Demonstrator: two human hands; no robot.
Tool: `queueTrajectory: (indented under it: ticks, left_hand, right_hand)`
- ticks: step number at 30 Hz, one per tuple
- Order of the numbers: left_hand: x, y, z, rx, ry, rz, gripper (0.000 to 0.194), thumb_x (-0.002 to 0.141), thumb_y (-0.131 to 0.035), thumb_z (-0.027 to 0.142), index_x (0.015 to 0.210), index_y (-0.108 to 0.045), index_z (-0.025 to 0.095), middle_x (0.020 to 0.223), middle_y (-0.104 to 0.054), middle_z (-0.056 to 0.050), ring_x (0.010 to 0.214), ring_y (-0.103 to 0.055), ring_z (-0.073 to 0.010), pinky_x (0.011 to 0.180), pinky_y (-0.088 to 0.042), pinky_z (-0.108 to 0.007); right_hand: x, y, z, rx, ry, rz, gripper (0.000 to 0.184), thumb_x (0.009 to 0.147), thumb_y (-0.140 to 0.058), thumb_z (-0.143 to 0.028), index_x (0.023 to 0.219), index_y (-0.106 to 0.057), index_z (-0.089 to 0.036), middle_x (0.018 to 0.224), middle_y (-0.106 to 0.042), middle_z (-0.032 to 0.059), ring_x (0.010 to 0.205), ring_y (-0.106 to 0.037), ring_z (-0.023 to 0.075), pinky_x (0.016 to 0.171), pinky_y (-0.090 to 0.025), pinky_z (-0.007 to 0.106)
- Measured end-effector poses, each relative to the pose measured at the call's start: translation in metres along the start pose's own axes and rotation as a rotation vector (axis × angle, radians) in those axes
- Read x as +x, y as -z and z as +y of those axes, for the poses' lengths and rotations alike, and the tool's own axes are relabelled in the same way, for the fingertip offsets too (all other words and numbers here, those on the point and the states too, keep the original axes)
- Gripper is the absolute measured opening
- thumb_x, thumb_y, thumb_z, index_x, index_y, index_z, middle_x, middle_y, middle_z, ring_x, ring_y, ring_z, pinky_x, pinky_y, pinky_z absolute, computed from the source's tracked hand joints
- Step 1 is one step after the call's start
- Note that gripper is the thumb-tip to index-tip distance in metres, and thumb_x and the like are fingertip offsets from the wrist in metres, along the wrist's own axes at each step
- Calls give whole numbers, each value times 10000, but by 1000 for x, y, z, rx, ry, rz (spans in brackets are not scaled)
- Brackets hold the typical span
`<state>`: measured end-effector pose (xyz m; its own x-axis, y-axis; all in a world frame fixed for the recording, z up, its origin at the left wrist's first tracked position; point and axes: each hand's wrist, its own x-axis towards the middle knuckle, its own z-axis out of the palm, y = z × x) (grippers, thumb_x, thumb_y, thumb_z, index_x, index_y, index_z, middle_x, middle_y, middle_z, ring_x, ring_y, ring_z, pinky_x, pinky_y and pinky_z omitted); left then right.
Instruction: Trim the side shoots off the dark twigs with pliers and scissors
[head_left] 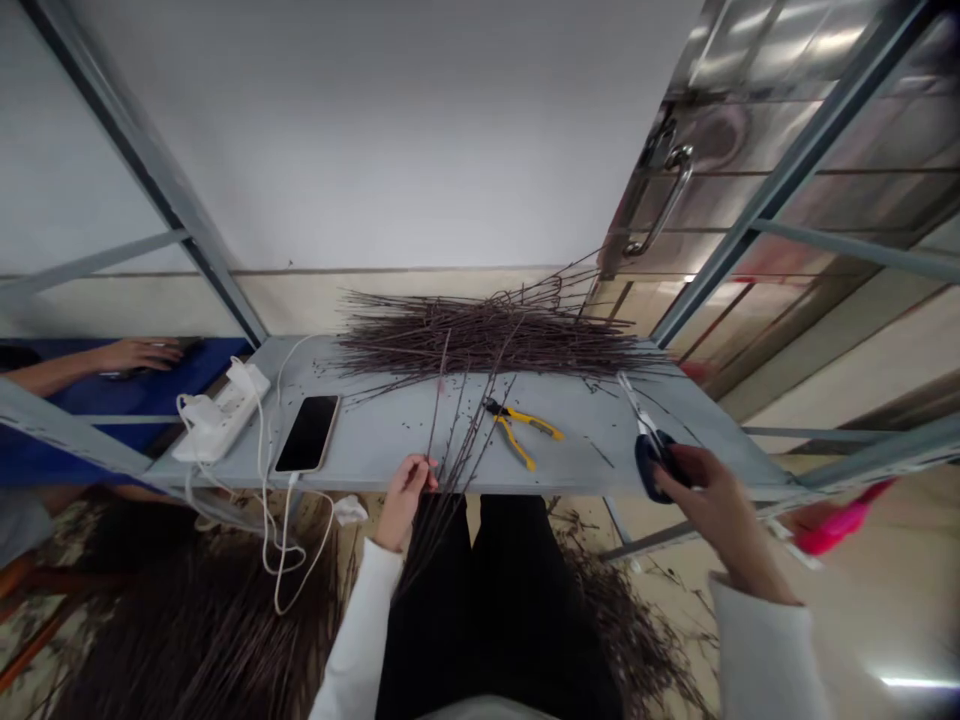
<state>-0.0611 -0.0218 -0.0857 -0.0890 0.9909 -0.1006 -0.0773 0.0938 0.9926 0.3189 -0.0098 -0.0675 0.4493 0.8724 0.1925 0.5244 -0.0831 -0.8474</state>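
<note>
A grey flat surface (pixel 600 410) spans mid-frame, before a pale wall (pixel 390 130), with a shiny metal door (pixel 787 65) at upper right. Just below centre, the left hand (pixel 406 490)'s grip pinches a slender dark-brown twig (pixel 435 415) (fairly straight); at lower right, the right hand (pixel 709 490) grasps silver-bladed, dark-handled scissors (pixel 637 408).

The left sleeve (pixel 358 630), white and plain, runs at lower centre-left to the wrist of the bare left hand (pixel 405 492). The matching right sleeve (pixel 769 645), lower right, ends higher up the forearm, baring the right hand (pixel 709 495). Black trousers (pixel 514 600) and a pale garment edge (pixel 487 709) show bottom centre.
</note>
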Motion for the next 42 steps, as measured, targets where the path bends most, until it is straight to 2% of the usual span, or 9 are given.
queueTrajectory:
  ticks: [1,7,12,16,23,28,33,38,42]
  left_hand:
    - [4,2,0,15,12,-21,422,692,-631,590,794,-593,182,609,-549,24,597,-535,-140,628,-452,-276]
    - [18,15,2,59,54,-166,446,666,-671,585,785,-597,162,618,-620,-3,594,-585,-142,639,-497,-294]
    - [22,19,2,66,65,-184,425,682,-675,560,793,-595,158,638,-627,-4,617,-601,-141,635,-521,-298]
    - [25,19,1,65,91,-179,419,687,-674,550,793,-584,155,634,-620,-1,601,-602,-138,613,-533,-304]
    - [25,17,3,47,118,-169,443,671,-700,533,867,-578,155,651,-620,5,583,-612,-131,583,-540,-291]
    - [22,14,10,35,107,-136,489,669,-707,519,988,-587,168,695,-621,11,569,-603,-130,544,-544,-282]
    - [17,11,12,46,85,-94,475,684,-686,527,981,-617,162,663,-589,23,528,-572,-121,490,-526,-256]
    - [13,5,8,45,34,-77,431,707,-655,549,877,-624,154,638,-563,25,485,-530,-106,436,-477,-228]
    - [4,0,5,43,-30,-39,408,741,-619,561,829,-615,162,619,-554,31,461,-504,-93,439,-435,-215]
  right_hand:
    - [-20,-8,-13,127,-23,-22,505,562,-671,-586,864,-551,-199,732,-635,60,646,-597,207,627,-486,351]
    - [-117,-56,-73,505,-212,-630,349,735,-648,-524,846,-533,-214,593,-525,-39,544,-509,131,593,-443,269]
    - [-150,-79,-76,528,-340,-931,400,694,-682,-558,763,-497,-210,542,-459,-78,460,-402,88,487,-348,233]
    - [-164,-96,-66,536,-373,-1079,432,655,-719,-545,734,-469,-201,574,-459,-88,445,-377,59,439,-295,203]
    - [-169,-115,-54,464,-427,-1154,510,610,-712,-615,729,-436,-203,553,-436,-100,429,-379,52,409,-263,199]
    - [-159,-115,-51,486,-399,-1178,532,620,-682,-652,752,-431,-202,538,-415,-106,416,-365,54,423,-260,203]
    - [-131,-100,-72,528,-279,-1093,434,749,-597,-614,741,-434,-212,526,-439,-78,481,-392,90,503,-314,237]
    - [-92,-90,-101,502,-185,-974,403,775,-605,-583,723,-465,-209,574,-483,-45,549,-455,115,619,-388,278]
    - [-70,-93,-119,691,-222,-998,453,832,-489,-630,728,-490,-189,670,-498,-16,553,-491,109,606,-413,284]
